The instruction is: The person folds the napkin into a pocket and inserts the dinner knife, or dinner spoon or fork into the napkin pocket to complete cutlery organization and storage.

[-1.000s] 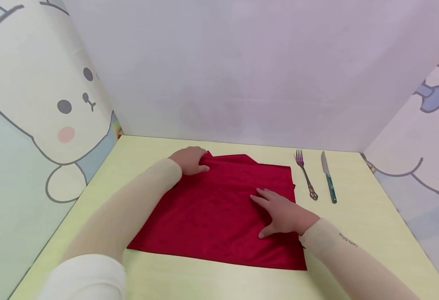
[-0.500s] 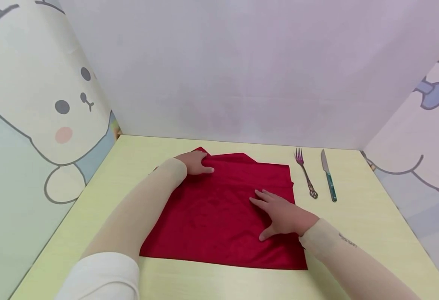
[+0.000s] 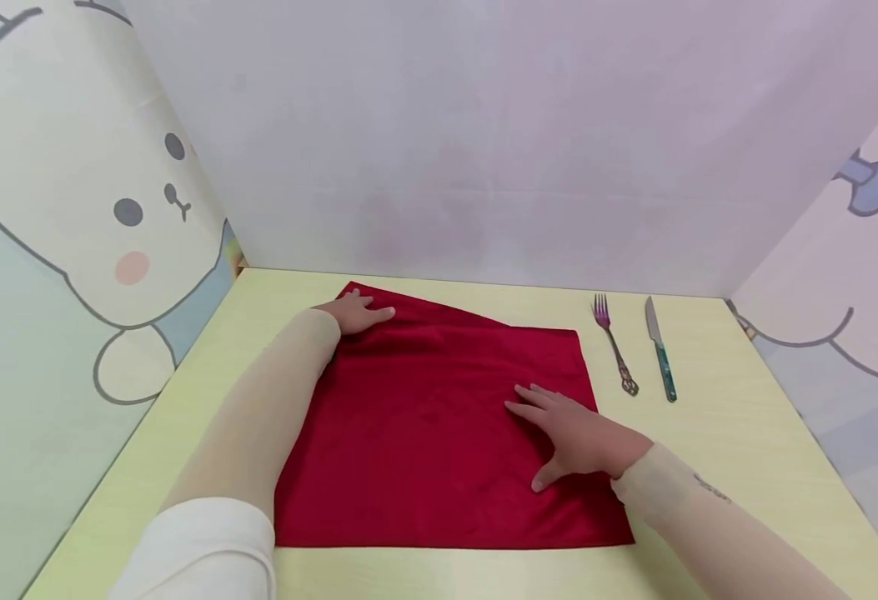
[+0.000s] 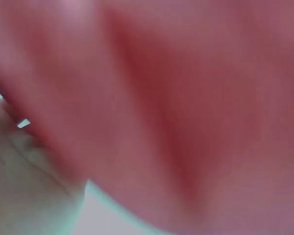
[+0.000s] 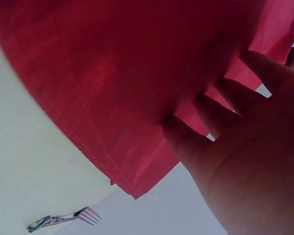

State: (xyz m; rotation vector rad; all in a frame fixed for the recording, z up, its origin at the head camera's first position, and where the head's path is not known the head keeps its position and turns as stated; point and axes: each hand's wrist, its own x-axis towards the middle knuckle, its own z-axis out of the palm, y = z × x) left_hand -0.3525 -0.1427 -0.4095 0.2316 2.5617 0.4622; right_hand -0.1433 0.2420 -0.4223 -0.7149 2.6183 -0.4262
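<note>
Right hand (image 3: 577,435) spread wide over the near right part of a red cloth (image 3: 408,450), fingers fanned and only slightly bent, thumb well apart from them; the right-wrist view shows the fingertips meeting the fabric, pressing small dimples into it, with gaps between the fingers. It grips nothing; the hand simply rests there. Left hand (image 3: 350,313) at the cloth's far left corner, thumb straight out to the side and apart from the fingers, which lie loosely spread on the fabric just short of the corner tip. Left-wrist view mostly a red blur of cloth close to the lens, part of a hand at its left edge; little detail to be had there. Cloth lies broad across the middle of the pale yellow table (image 3: 754,408), near edge nearly straight, far edge slanting from the left corner down to a flatter run at the right; soft creases along the far part, wrinkles below the right palm. Just beyond its right edge, a fork (image 3: 614,343), ornate handle, tines pointing away from the person; beside it, apart, a knife (image 3: 659,348) with green handle, blade also pointing away. Pale backdrop (image 3: 521,167) behind, cartoon-printed panels (image 3: 71,167) at both sides.
</note>
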